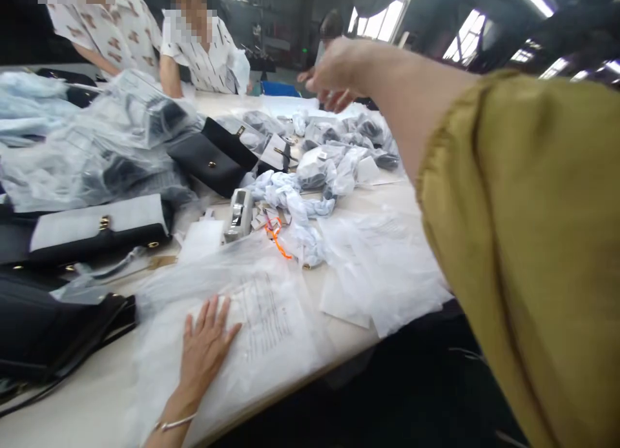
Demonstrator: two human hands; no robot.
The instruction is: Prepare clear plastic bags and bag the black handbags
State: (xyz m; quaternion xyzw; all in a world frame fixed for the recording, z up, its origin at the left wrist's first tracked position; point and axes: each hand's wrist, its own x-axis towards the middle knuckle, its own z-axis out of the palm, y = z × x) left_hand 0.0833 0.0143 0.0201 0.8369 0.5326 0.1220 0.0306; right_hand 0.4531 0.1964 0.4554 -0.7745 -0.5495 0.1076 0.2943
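Observation:
My left hand point(208, 341) lies flat, fingers spread, on a clear printed plastic bag point(264, 315) at the table's near edge. Stretched far forward over the table, my right hand point(336, 73) has loosely bent fingers that look apart; no held thing shows, though the hand is slightly blurred. Beneath and beyond it are plastic-wrapped dark items point(358, 132). A second pile of clear plastic bags point(392, 261) is to the right of my left hand. Ahead of that hand are a grey tape-dispenser-like device point(239, 215), small paper tags point(264, 217) and an orange cord point(278, 238).
Black handbags point(213, 154) and a black bag with white covering point(101, 228) crowd the left side, beside a large wrapped heap point(126, 125). Crumpled pale wrapping point(285, 193) sits mid-table. Two people point(198, 54) stand across the table point(353, 341); another is farther back.

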